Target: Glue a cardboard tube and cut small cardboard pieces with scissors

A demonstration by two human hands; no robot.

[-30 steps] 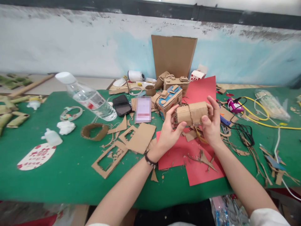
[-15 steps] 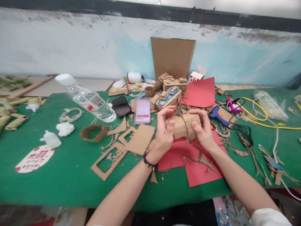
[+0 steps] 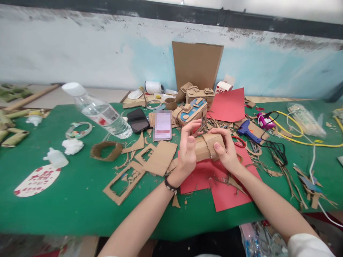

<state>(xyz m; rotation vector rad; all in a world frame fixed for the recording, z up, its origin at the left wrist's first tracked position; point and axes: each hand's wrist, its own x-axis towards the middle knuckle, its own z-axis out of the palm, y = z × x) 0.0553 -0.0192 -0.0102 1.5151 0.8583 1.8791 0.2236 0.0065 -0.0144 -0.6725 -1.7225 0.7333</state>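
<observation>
Cardboard roll, already curled and banded at mid-length, held at frame centre just above the red paper, left hand and right hand each clasping an end; seam closure not visible, cut scraps littering the tabletop.

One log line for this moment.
left hand: grips cardboard roll | right hand: grips roll | over red paper | green table
</observation>
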